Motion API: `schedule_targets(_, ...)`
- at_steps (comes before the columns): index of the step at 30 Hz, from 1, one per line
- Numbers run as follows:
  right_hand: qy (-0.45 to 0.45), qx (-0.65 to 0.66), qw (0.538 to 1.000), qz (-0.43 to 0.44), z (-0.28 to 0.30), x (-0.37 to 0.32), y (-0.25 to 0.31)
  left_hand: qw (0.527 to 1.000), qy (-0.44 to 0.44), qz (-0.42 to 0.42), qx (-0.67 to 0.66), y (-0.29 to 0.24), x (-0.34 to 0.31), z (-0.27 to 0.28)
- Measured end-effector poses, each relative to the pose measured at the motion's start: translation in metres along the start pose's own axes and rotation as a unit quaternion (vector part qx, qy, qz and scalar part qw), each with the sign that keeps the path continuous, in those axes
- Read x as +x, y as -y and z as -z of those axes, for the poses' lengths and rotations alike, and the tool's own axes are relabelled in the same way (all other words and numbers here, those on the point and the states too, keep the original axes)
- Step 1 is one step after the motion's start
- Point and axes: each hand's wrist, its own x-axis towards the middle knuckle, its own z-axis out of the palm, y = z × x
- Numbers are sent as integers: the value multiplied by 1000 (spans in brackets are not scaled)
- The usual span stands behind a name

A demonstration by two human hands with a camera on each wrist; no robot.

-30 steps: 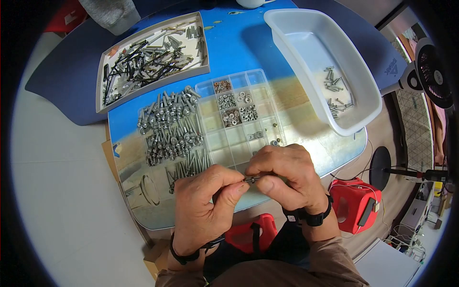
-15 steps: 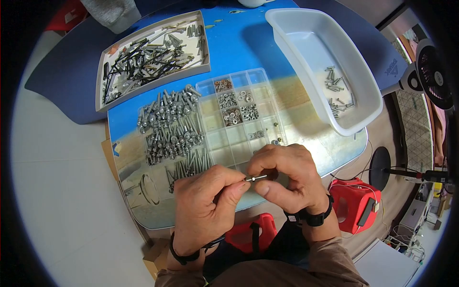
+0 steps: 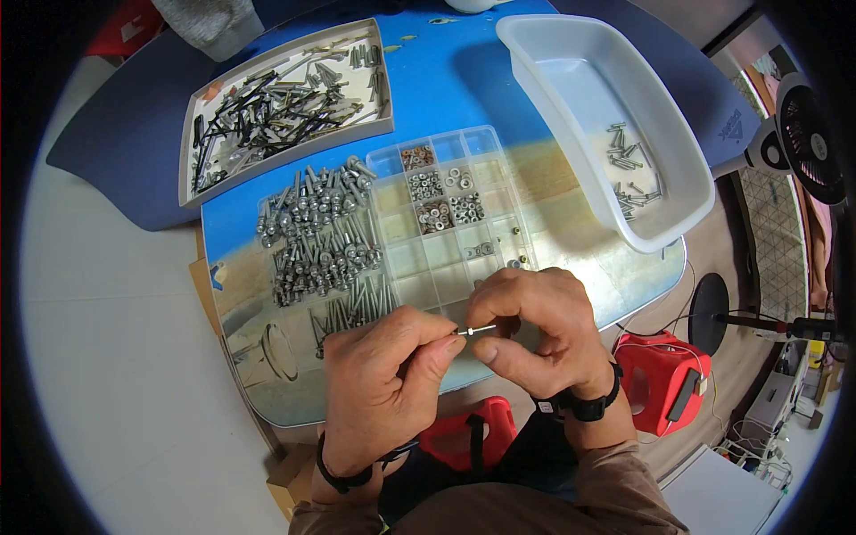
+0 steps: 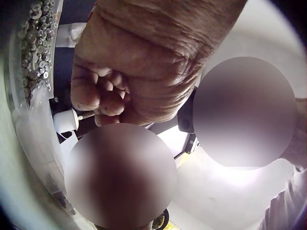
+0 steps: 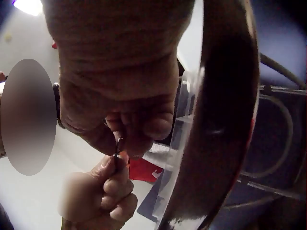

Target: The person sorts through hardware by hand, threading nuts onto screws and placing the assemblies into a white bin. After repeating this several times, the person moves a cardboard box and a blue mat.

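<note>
In the head view my left hand pinches a small bolt between thumb and forefinger, its thin shank pointing right. A nut sits on the shank close to the left fingertips. My right hand is curved around the free end, thumb and forefinger parted above and below the shank. From the right wrist, the bolt shows as a dark, shiny piece between the two hands. The left wrist view shows the left hand with its other fingers curled in; the bolt is hidden there.
A clear divided organizer holds nuts and washers, with bolts piled at its left. Behind stands a shallow box of mixed screws. At the right, a white plastic tub contains several loose screws. A fan stands beside the table.
My right thumb and forefinger have parted from around the nut, exposing the shank. The left hand keeps its pinch, almost still.
</note>
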Motion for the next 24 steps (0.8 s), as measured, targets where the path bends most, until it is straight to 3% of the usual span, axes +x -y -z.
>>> schedule_targets(6, -3, -41, 998, 42, -6, 3, -11, 1000, 5, -11, 7, 2, 0, 0)
schedule_targets(10, -18, -11, 999, 45, -5, 2, -11, 1000, 7, -22, 12, 2, 1, 1)
schedule_targets(12, -2, -11, 1000, -1, -1, 2, -1, 1000, 6, -23, 12, 3, 1, 0)
schedule_targets(21, 2, -30, 998, 59, -5, 3, -16, 1000, 7, -15, 5, 3, 1, 2)
schedule_targets(24, -8, -10, 999, 32, -4, 3, -10, 1000, 10, -19, 12, 3, 1, 2)
